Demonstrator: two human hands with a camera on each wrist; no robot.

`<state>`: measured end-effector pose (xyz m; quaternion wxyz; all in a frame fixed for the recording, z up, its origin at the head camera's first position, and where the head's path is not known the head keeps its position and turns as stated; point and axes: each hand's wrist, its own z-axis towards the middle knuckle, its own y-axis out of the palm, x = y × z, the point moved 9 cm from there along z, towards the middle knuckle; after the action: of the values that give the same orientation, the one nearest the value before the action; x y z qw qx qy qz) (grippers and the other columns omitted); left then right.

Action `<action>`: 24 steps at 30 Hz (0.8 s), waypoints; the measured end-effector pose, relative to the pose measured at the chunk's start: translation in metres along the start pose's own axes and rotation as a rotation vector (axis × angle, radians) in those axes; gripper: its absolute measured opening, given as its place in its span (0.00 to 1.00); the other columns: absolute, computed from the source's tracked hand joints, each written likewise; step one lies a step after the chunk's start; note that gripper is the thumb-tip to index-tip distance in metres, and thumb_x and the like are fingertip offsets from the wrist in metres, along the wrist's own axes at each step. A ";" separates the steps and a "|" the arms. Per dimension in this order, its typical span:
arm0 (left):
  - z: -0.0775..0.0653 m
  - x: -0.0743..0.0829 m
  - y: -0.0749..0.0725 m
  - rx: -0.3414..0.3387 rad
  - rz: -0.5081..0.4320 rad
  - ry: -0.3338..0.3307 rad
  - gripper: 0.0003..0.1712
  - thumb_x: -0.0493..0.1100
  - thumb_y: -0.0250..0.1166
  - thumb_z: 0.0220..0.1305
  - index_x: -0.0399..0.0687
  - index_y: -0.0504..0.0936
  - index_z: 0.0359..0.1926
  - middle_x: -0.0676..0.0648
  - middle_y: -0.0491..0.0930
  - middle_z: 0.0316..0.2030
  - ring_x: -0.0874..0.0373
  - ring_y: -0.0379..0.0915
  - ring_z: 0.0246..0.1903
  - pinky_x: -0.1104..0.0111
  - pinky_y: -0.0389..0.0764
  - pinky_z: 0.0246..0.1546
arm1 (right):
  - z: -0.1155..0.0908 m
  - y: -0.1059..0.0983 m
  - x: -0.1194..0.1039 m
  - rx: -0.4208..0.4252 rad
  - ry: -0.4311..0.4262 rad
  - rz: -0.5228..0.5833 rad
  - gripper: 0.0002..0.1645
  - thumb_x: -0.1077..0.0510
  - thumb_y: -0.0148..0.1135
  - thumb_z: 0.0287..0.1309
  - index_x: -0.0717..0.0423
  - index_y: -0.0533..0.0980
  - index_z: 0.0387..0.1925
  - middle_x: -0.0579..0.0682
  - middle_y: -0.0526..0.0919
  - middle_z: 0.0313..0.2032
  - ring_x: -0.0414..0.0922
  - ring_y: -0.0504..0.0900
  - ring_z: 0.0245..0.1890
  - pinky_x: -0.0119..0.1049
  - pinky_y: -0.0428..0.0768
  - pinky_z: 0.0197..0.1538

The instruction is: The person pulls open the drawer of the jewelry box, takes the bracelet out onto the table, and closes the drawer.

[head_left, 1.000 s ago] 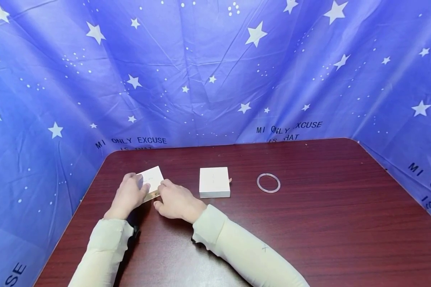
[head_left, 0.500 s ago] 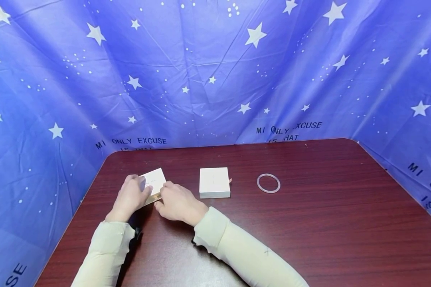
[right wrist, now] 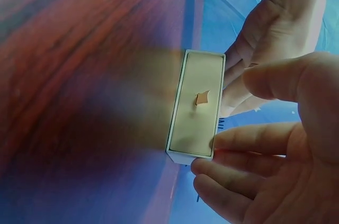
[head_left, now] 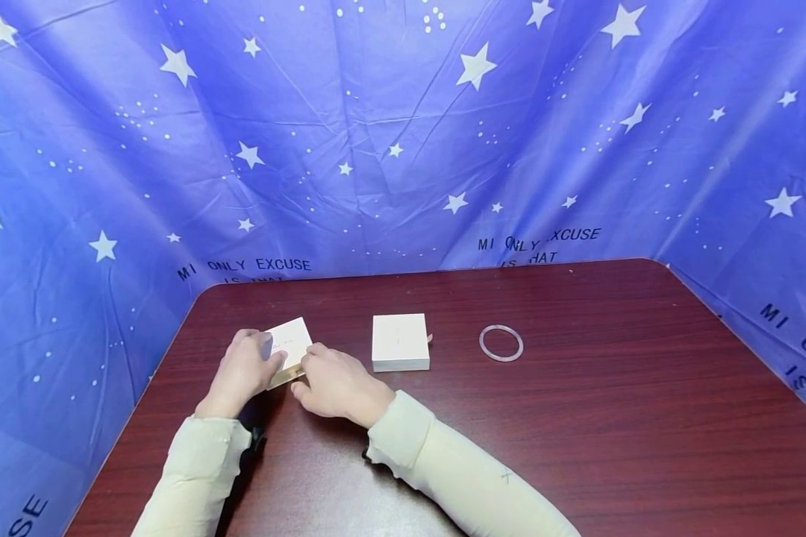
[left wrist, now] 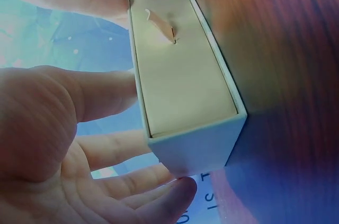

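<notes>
Box (head_left: pixel 295 339), left hand (head_left: pixel 242 373) and right hand (head_left: pixel 339 384) have shifted slightly to the right and nearer the person since the first head frame; second box (head_left: pixel 399 339) and ring (head_left: pixel 501 359) unchanged in place. Box rests on the left part of the table (head_left: pixel 611 410), turned askew, white top with faint print facing up. Its gold front (left wrist: pixel 180 75) faces the person, flush within the pale rim; a short peach tab (left wrist: pixel 160 27) sticks out of it. Grip, left: thumb laid on the top, fingers round the left end, holding the box between them. Grip, right: not pinching; fingers loosely extended, touching the box near its right end, thumb apart from them. Firmness of either contact: cannot tell. Second box, white and squared to the viewer, lies just right of the right hand, apart from it, a small tab at its right side. Ring, pale and flat, lies farther right, well apart from both hands. Blue curtain (head_left: pixel 349 89) with white stars stands behind the table. Pale sleeves (head_left: pixel 188 462) reach both wrists.
</notes>
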<state>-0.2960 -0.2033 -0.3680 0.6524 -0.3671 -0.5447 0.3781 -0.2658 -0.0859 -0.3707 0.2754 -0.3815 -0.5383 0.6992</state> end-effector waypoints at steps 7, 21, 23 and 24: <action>0.000 0.001 0.001 -0.008 -0.016 -0.011 0.27 0.42 0.63 0.59 0.23 0.74 0.53 0.26 0.68 0.54 0.32 0.68 0.51 0.45 0.69 0.53 | -0.004 -0.001 0.002 0.000 -0.018 0.022 0.11 0.46 0.59 0.58 0.48 0.75 0.29 0.43 0.74 0.35 0.39 0.75 0.30 0.34 0.75 0.33; -0.004 0.006 0.002 -0.014 -0.009 0.009 0.29 0.42 0.66 0.58 0.21 0.72 0.53 0.25 0.69 0.52 0.32 0.69 0.50 0.44 0.69 0.52 | -0.012 -0.003 0.004 -0.004 -0.036 0.036 0.12 0.45 0.59 0.59 0.48 0.74 0.28 0.43 0.73 0.36 0.39 0.74 0.30 0.33 0.74 0.33; -0.004 0.006 0.002 -0.018 -0.003 0.010 0.30 0.42 0.66 0.58 0.21 0.72 0.53 0.25 0.69 0.52 0.32 0.68 0.50 0.43 0.69 0.52 | -0.013 -0.003 0.003 -0.004 -0.039 0.030 0.12 0.45 0.59 0.59 0.48 0.74 0.30 0.43 0.73 0.36 0.39 0.74 0.30 0.33 0.75 0.33; -0.004 0.006 0.002 -0.018 0.000 0.009 0.30 0.42 0.66 0.58 0.20 0.72 0.53 0.25 0.69 0.52 0.32 0.68 0.50 0.43 0.69 0.51 | -0.013 -0.003 0.003 -0.004 -0.040 0.025 0.12 0.45 0.59 0.59 0.49 0.75 0.31 0.43 0.73 0.36 0.39 0.74 0.30 0.33 0.75 0.34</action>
<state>-0.2916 -0.1969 -0.3676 0.6515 -0.3749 -0.5450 0.3714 -0.2566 -0.0752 -0.3700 0.2551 -0.3746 -0.5401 0.7091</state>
